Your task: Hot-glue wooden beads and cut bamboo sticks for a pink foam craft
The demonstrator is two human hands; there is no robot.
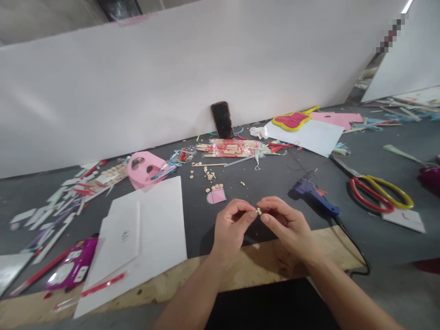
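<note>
While left hand [230, 227] and right hand [288, 227] hold small pale cluster [258, 211] in pinched grip above worktop [197, 222], it looks light, likely fragile; edges suit gentle hold.

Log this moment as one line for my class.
left hand: pinching pale bit; right hand: pinching same bit; beyond hands: pink piece; rightward: glue gun, scissors

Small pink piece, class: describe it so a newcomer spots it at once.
Over the dark tabletop, find the left hand. Beyond it lies the small pink piece, rounded at one end and green-edged. Unlike the bigger pink cut-out further left, it has beige bits along its far side.
</note>
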